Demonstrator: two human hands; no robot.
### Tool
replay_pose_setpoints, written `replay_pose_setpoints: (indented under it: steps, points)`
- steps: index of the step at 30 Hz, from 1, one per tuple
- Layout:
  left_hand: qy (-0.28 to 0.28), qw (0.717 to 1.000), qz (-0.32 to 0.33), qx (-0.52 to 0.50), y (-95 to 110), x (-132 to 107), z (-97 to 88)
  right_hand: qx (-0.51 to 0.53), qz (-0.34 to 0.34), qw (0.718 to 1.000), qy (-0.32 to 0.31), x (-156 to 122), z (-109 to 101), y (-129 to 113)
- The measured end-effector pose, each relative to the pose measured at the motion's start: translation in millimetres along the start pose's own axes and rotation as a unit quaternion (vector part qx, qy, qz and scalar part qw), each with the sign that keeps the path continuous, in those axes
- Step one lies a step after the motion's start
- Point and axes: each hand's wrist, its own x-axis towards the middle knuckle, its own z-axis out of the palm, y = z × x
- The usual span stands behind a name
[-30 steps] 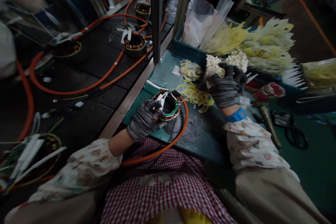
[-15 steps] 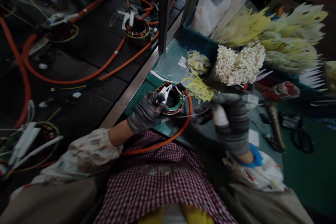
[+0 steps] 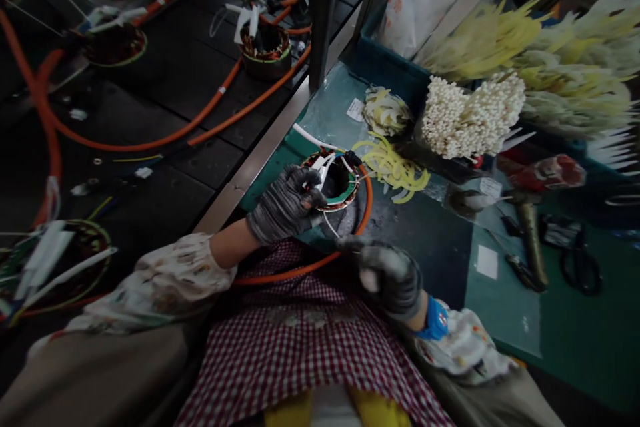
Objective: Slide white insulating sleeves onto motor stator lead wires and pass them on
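A ring-shaped motor stator point(image 3: 345, 199) with copper windings and a green inner edge stands on the bench before me. My left hand point(image 3: 290, 205), in a grey striped glove, is closed at its near left rim, beside the white sleeved leads point(image 3: 326, 170). A thin white cord point(image 3: 329, 223) runs from the stator's near side to the fingertips of my right hand point(image 3: 387, 273). That gloved hand is blurred but looks pinched on the cord, low and right of the stator. An orange cable point(image 3: 369, 203) leaves the stator and curves round beneath my hands.
Yellow strips point(image 3: 395, 167) lie behind the stator. A bundle of white sleeves point(image 3: 470, 117) and a blue bin point(image 3: 367, 57) stand farther back. A red-headed tool point(image 3: 533, 240) and black scissors point(image 3: 580, 270) lie right. More stators point(image 3: 267, 63) and cables occupy the dark left surface.
My right hand has swung down and left, toward my lap, and the white cord now hangs toward the near side. The left hand stays at the stator. The view has shifted slightly.
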Motion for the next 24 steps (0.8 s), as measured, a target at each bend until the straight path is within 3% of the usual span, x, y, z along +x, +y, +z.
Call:
replay_pose_setpoints:
  steps: [1, 3, 7, 10, 13, 15, 16, 20, 22, 24]
  points:
    - [0.002, 1.000, 0.006, -0.002, -0.8, 0.5, -0.9, -0.025, -0.005, 0.999, -0.020, 6.3, 1.3, 1.1]
    - [0.014, 1.000, 0.021, -0.016, -3.5, 1.0, -2.3, -0.070, -0.044, 0.997, -0.002, 25.5, -0.2, 2.7]
    - [0.015, 0.997, 0.017, -0.068, -11.7, -0.8, -1.5, -0.199, -0.072, 0.977, 0.012, 81.6, -19.0, -6.5]
    - [0.033, 0.995, 0.019, -0.091, -15.9, -2.8, 2.5, -0.332, -0.066, 0.938, -0.070, 128.4, -35.3, -24.2]
    - [0.061, 0.994, 0.038, -0.080, -16.0, -2.5, 7.5, -0.310, 0.014, 0.927, -0.211, 159.6, -43.1, -40.9]
    - [0.059, 0.995, 0.034, -0.066, -14.4, -0.7, 9.7, -0.248, 0.070, 0.936, -0.240, 163.6, -43.0, -46.0]
    - [0.054, 0.996, 0.030, -0.062, -13.3, 0.5, 10.3, -0.220, 0.077, 0.947, -0.223, 160.5, -41.9, -46.1]
    - [0.056, 0.995, 0.053, -0.071, -10.9, 4.0, 10.2, -0.071, 0.019, 0.995, -0.074, 130.9, -37.5, -35.3]
    - [0.065, 0.993, 0.062, -0.070, -11.2, 4.2, 10.3, 0.004, 0.009, 0.999, -0.043, 117.3, -37.4, -29.5]
    - [0.065, 0.994, 0.056, -0.066, -12.2, 3.4, 11.0, 0.020, -0.006, 0.998, -0.055, 109.0, -37.8, -26.3]
